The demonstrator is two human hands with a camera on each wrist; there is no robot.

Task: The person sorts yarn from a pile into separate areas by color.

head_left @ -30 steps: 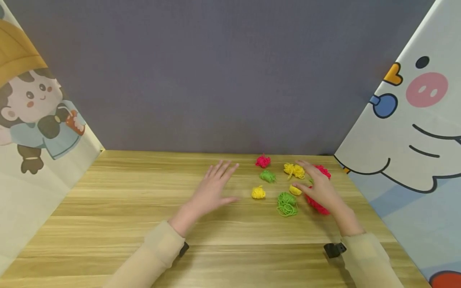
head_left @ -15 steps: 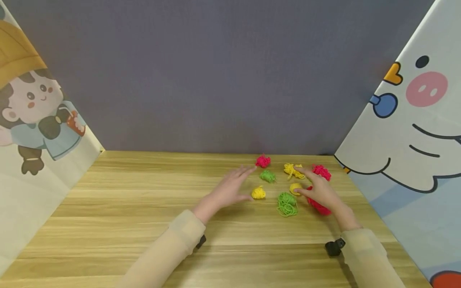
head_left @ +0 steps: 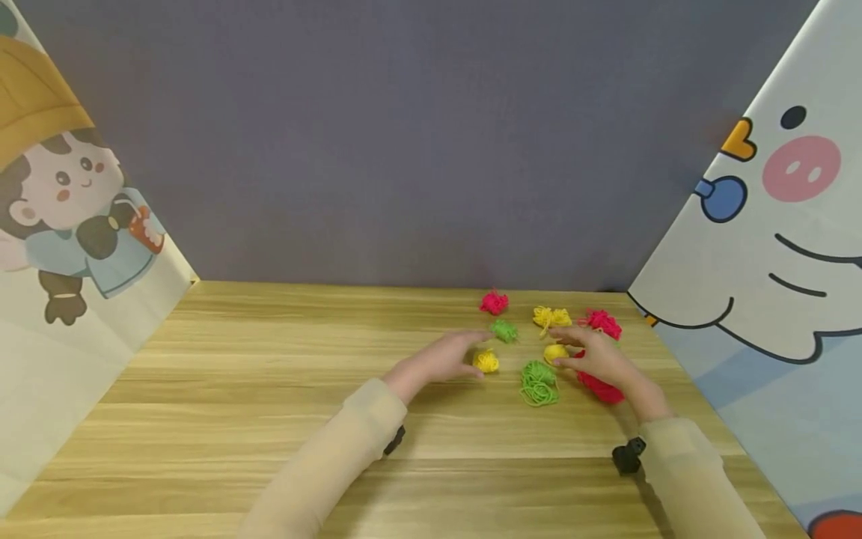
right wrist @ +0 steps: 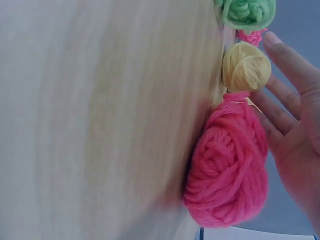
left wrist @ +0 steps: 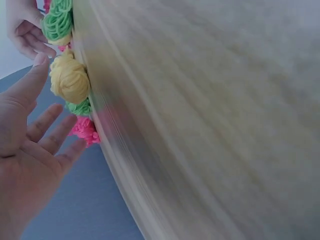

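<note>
Bench (head_left: 485,486) before me carries a loose green yarn bundle (head_left: 539,384). Slightly farther, my left hand (head_left: 441,359) is beside a yellow ball (head_left: 487,361) and my right hand (head_left: 601,359) beside a second yellow ball (head_left: 555,353), both unclenched, thumbs apart; a pink tuft (head_left: 494,302) lies farther back.

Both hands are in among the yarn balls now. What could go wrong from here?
The right hand might knock the big red ball, which sits close by the right yellow ball. The left hand could brush the small green ball just beyond the left yellow ball. The big green ball has loose loops that might snag.
</note>
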